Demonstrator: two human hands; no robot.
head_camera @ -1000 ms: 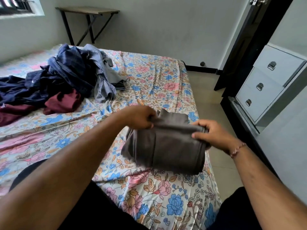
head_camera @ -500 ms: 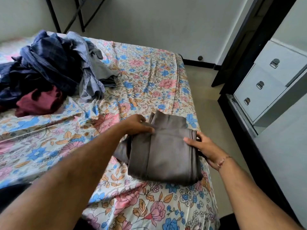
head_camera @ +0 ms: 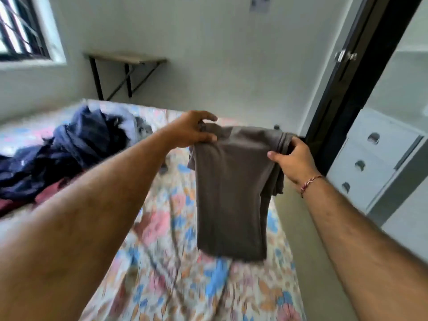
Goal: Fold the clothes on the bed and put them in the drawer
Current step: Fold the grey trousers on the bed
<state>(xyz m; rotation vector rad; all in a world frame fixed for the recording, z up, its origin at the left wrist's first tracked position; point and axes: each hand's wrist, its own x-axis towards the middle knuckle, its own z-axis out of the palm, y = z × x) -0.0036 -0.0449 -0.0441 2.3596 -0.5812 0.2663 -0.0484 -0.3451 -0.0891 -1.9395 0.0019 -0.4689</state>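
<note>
A folded grey garment (head_camera: 231,193) hangs in the air above the bed (head_camera: 176,262), which has a floral sheet. My left hand (head_camera: 192,130) pinches its top left corner. My right hand (head_camera: 294,162) grips its top right edge, fingers curled behind the cloth. A pile of unfolded clothes (head_camera: 69,149), dark blue, grey and maroon, lies on the bed's left side. The white chest of drawers (head_camera: 370,163) stands at the right with all three drawers shut.
A dark door frame (head_camera: 342,89) rises between the bed and the drawers. A small wall-mounted table (head_camera: 125,59) is at the far wall, and a barred window (head_camera: 20,31) at the upper left. A strip of floor (head_camera: 291,212) runs beside the bed.
The grey garment was lying folded on the bed under both hands; now both hands have lifted it and it hangs from its top edge. The camera has tilted up.
</note>
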